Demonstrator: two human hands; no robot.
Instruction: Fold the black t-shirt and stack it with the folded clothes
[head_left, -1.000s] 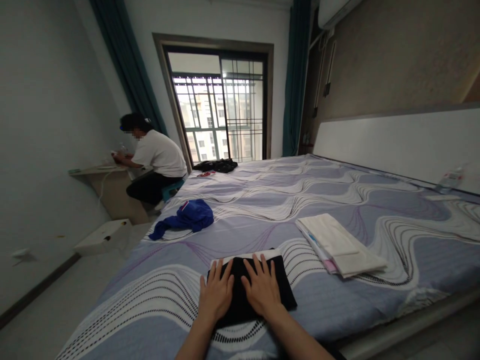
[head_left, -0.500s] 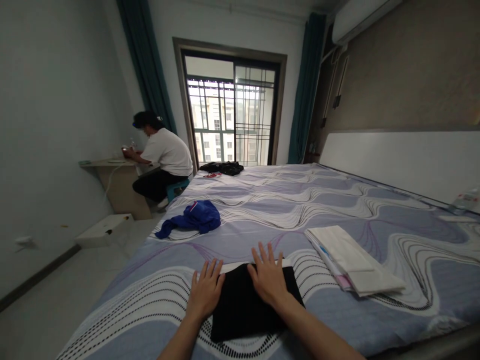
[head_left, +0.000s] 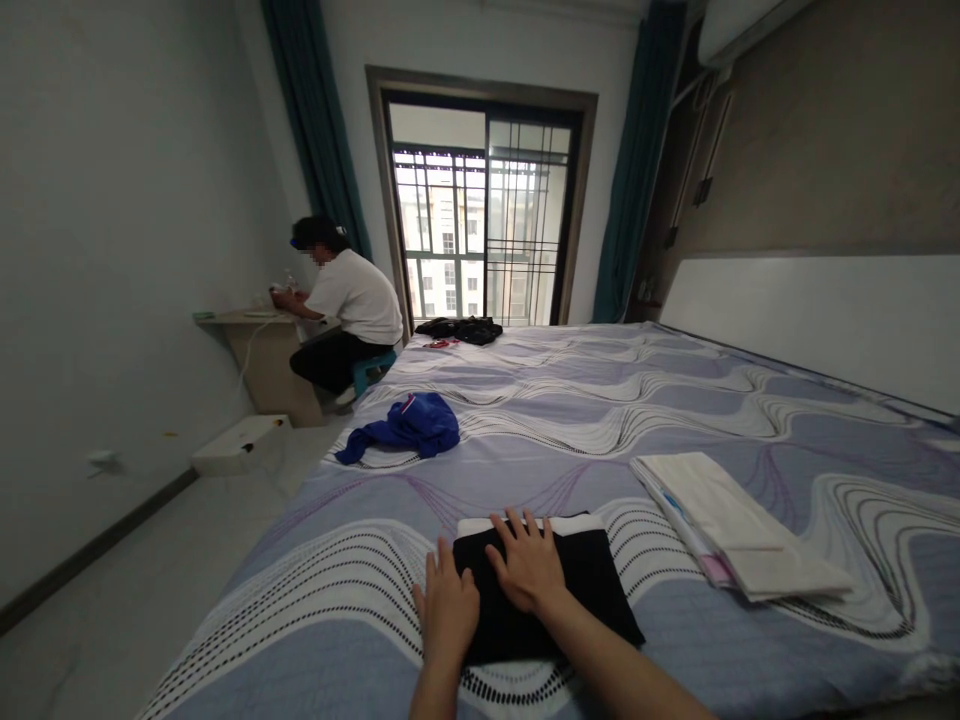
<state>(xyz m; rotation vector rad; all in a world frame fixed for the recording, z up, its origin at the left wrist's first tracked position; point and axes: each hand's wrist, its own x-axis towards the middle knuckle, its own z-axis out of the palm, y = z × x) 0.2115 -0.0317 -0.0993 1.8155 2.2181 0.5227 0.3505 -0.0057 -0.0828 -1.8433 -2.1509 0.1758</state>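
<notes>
Black folded cloth point(head_left: 596, 592) lies on the patterned bedsheet point(head_left: 547, 400). Right hand point(head_left: 531, 565) rests flat on top; left hand point(head_left: 450, 608) lies along its left edge; neither grasps. Sideways drag from either hand could skew the layers.

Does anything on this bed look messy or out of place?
The blue garment and the dark heap beyond it look untidy, lying bunched on the bed, whereas the black cloth under the right hand and the pale cloth to its right lie folded. I see no spill.
</notes>
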